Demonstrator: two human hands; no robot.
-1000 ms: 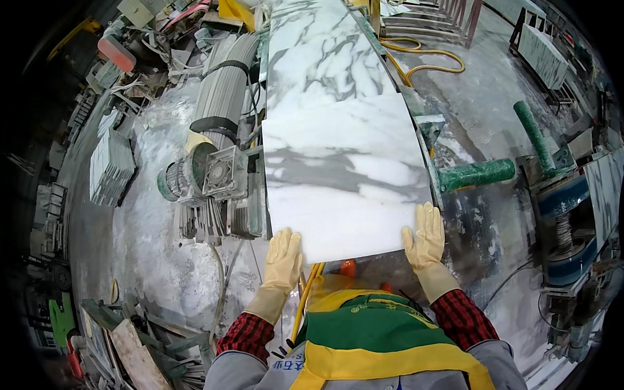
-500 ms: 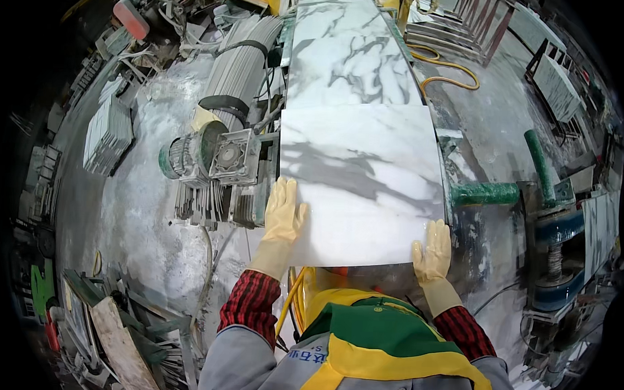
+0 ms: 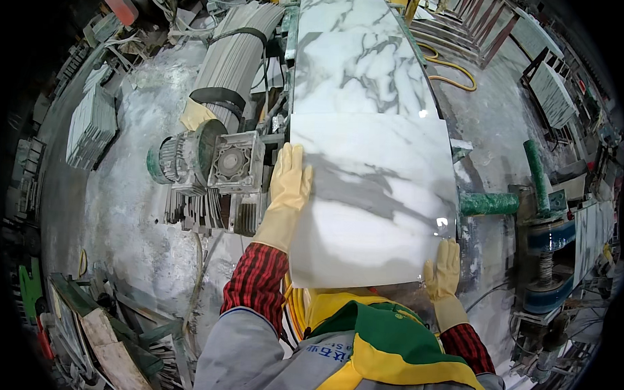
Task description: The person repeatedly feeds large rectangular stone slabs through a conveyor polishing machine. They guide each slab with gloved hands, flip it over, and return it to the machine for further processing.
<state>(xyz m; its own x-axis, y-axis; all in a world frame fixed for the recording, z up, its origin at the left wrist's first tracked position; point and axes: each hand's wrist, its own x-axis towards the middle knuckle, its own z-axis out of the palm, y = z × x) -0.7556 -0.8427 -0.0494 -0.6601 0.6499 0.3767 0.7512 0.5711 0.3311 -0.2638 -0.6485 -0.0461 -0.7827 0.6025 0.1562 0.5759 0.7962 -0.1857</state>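
Note:
In front of me lies a white marble slab (image 3: 372, 231) with grey veins, its near edge close to my body. My left hand (image 3: 290, 184), in a cream rubber glove, lies along the slab's left edge with its fingers stretched out and the thumb over the top. My right hand (image 3: 442, 275), gloved alike, rests against the near right corner, fingers straight. Neither hand is wrapped round anything. Beyond the near slab's far edge a second marble slab (image 3: 361, 73) continues the row.
A dusty motor with a gearbox (image 3: 236, 161) stands left of the slabs, beside a bundle of long grey strips (image 3: 233, 61). A green roller (image 3: 489, 203) juts out on the right. Stacked tiles (image 3: 93, 129) stand far left; scrap pieces (image 3: 111, 343) lie near left.
My left hand has slid forward along the slab's left edge. My right hand sits slightly lower in view, nearer the corner. The whole view has shifted a little.

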